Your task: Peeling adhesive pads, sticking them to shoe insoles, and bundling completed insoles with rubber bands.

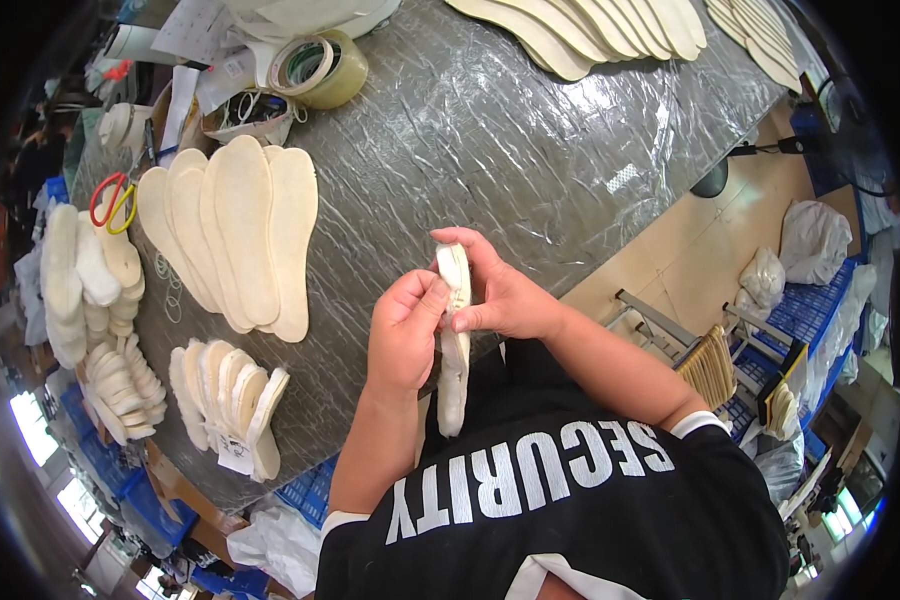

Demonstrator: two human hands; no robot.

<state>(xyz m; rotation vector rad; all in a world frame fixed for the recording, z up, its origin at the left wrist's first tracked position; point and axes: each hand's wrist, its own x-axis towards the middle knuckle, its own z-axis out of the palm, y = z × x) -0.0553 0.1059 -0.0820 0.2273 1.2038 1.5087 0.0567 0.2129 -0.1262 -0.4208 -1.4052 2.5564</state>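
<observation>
Basically, the bare left hand (405, 325) and bare right hand (505, 300) both pinch the far half of a slim, cream, fleecy insole bundle (454, 355) at the grey plastic-covered table's (400, 190) near edge, long axis running near-to-far, loose end nearer, neither hand obviously closer.

1 wide head view looks down closely over hands (405, 325) and table (450, 130).

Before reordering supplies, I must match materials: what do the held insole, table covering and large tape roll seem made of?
Held insole: possibly wool or synthetic fleece, cream and matte, judging by its fuzzy edge.
Table covering: probably clear plastic film, since its glossy wrinkles catch the light.
Large tape roll: likely plastic, smooth and shiny, with translucent yellowish body.
</observation>
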